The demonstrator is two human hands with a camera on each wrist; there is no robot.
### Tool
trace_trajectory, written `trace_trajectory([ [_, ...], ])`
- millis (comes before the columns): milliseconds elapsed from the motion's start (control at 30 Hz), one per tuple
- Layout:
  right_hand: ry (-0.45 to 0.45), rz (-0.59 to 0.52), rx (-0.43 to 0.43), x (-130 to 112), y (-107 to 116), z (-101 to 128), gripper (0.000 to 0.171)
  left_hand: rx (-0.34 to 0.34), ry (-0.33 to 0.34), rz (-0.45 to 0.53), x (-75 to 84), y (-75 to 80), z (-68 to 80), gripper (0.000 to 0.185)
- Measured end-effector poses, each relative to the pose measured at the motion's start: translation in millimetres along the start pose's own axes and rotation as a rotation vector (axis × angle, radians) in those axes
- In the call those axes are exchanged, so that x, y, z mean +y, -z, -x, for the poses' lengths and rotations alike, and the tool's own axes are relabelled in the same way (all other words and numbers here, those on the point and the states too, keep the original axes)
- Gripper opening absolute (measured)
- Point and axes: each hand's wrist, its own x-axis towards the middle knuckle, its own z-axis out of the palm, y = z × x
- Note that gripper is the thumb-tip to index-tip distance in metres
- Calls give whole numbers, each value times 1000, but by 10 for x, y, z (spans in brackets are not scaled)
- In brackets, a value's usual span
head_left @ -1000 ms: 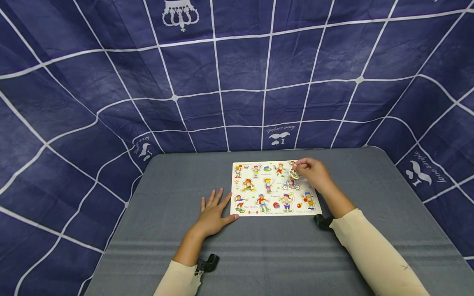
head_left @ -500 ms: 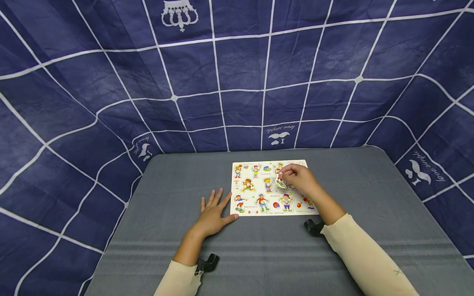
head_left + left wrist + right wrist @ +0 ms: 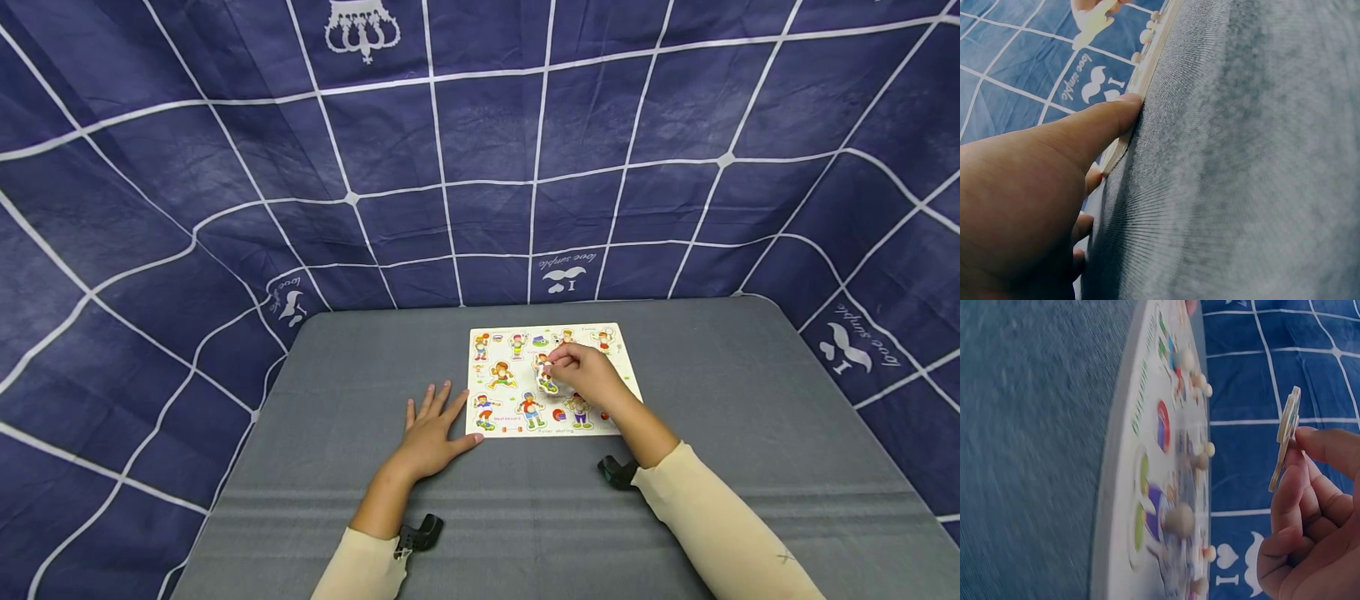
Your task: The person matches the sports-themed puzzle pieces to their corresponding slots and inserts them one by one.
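Note:
A white peg puzzle board (image 3: 625, 371) with cartoon sports figures lies flat on the grey table. My right hand (image 3: 588, 372) pinches a loose puzzle piece (image 3: 545, 382) above the middle of the board. In the right wrist view that piece (image 3: 1285, 444) is edge-on, clear of the board, with thumb and fingertip meeting at its back. My left hand (image 3: 427, 443) lies with fingers spread at the board's left side. In the left wrist view its thumb (image 3: 1110, 119) touches the board's wooden edge.
Round wooden knobs (image 3: 1179, 520) stand up from the pieces in the board. Grey cloth (image 3: 360, 375) covers the table. A blue curtain (image 3: 487, 221) with white lines surrounds the back and sides.
Carrying the puzzle piece, my right hand has moved left from the board's upper right corner to above its middle. My left hand has stayed put.

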Motion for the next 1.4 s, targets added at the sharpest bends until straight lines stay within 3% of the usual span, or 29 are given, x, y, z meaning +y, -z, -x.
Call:
trace_trajectory([
  [633, 19, -8, -81, -138, -524, 43, 13, -2, 5, -19, -13, -14, -15, 84],
  [1400, 49, 131, -162, -234, -971, -54, 9, -9, -13, -10, -16, 5, -15, 83],
])
